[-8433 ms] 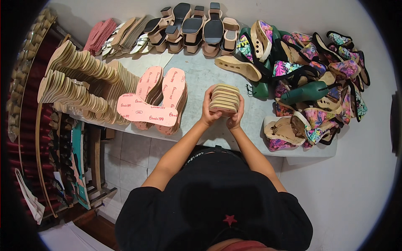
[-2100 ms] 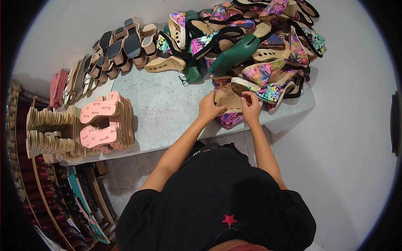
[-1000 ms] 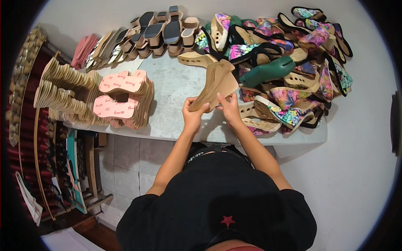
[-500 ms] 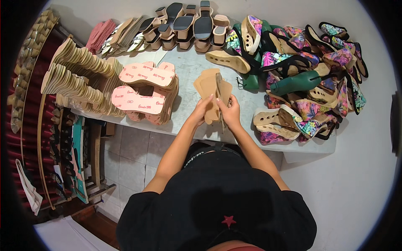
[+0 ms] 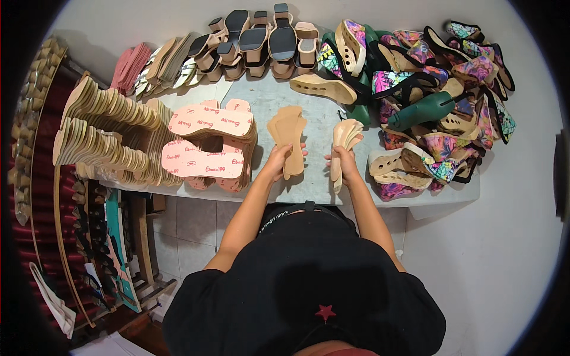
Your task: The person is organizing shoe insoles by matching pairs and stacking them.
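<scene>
My left hand [image 5: 278, 162] is closed on a fanned bundle of tan insoles [image 5: 290, 132], held above the table's middle. In my right hand [image 5: 347, 166] is a second bundle of insoles [image 5: 345, 132], paler and tilted on edge, with its layers spread at the top. A gap separates the two bundles. Nearest to my left hand are stacked pink-and-white printed insoles [image 5: 205, 163]. To the right of my right hand lies a beige wedge sole with holes [image 5: 389, 163].
Wavy stacks of layered soles [image 5: 101, 154] fill the table's left end. Along the back stand sandals with dark soles [image 5: 252, 38] and a pink stack [image 5: 129, 68]. Floral shoes [image 5: 439, 154] and a green shoe last [image 5: 421, 111] pile up at right. A rack [image 5: 142, 237] stands lower left.
My hands were together around one bundle. Now they are apart, each with part of it, the right hand moved to the right and the left slightly left. The view has shifted a little.
</scene>
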Available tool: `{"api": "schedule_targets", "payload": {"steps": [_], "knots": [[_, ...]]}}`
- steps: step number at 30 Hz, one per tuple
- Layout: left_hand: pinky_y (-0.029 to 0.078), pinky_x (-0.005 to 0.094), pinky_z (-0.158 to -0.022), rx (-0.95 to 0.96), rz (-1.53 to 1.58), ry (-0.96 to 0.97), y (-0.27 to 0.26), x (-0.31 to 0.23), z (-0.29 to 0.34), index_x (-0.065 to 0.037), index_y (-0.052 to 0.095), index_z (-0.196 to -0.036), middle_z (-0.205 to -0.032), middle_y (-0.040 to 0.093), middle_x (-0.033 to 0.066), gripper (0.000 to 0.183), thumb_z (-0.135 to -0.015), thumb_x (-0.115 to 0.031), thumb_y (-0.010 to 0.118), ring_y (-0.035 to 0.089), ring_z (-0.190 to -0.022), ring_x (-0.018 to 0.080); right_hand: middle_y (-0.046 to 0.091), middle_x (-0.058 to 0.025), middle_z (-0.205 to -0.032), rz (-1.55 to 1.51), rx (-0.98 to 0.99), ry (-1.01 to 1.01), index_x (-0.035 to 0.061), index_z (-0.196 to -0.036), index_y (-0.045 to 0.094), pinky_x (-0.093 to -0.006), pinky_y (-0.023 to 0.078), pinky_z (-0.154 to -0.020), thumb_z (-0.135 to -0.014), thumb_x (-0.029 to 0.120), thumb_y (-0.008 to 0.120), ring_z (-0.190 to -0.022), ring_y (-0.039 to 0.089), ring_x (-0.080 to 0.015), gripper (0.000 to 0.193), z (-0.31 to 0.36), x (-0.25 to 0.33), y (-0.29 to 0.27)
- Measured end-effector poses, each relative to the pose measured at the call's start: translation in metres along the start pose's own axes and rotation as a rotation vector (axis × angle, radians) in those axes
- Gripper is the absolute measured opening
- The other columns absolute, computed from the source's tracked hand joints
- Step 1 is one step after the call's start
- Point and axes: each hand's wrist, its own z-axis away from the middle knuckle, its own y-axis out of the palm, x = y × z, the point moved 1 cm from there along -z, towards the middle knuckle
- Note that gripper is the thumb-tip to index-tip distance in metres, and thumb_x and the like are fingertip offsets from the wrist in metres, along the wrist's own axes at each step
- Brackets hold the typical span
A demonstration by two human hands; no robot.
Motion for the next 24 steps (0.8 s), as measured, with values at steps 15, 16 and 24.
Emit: {"api": "schedule_targets", "payload": {"steps": [15,16,24], "knots": [[0.045,0.0351,-0.077,-0.194,-0.887,0.087,-0.007,0.058,-0.029,0.002,0.054,-0.109,-0.094,0.059,0.0152,0.031,-0.081,-0.012,0.057,0.056,-0.087,0.0227,0.052,-0.0236,-0.096,1.283,-0.254,-0.184,-0.0047,-0.101,0.049,-0.0442,0.046,-0.076,-0.068,0.027,0.069,-0.089,0.055,-0.0402,0.05,-0.006,-0.015,-0.019],[0.047,0.032,-0.074,-0.162,-0.958,0.163,-0.004,0.069,-0.034,0.003,0.056,-0.106,-0.091,0.061,0.014,0.028,-0.082,-0.012,0.056,0.058,-0.083,0.02,0.052,-0.0236,-0.096,1.286,-0.252,-0.181,-0.0047,-0.101,0.049,-0.0442,0.046,-0.076,-0.068,0.027,0.069,-0.089,0.055,-0.0402,0.05,-0.009,-0.016,-0.023],[0.047,0.0283,-0.076,-0.106,-0.966,0.068,0.016,0.094,-0.053,0.003,0.055,-0.11,-0.093,0.063,0.0129,0.031,-0.082,-0.009,0.055,0.06,-0.085,0.0173,0.06,-0.0234,-0.09,1.231,-0.087,-0.243,-0.0031,-0.092,0.055,-0.0409,0.047,-0.072,-0.068,0.025,0.069,-0.084,0.059,-0.0358,0.039,-0.008,-0.012,-0.041]]}}
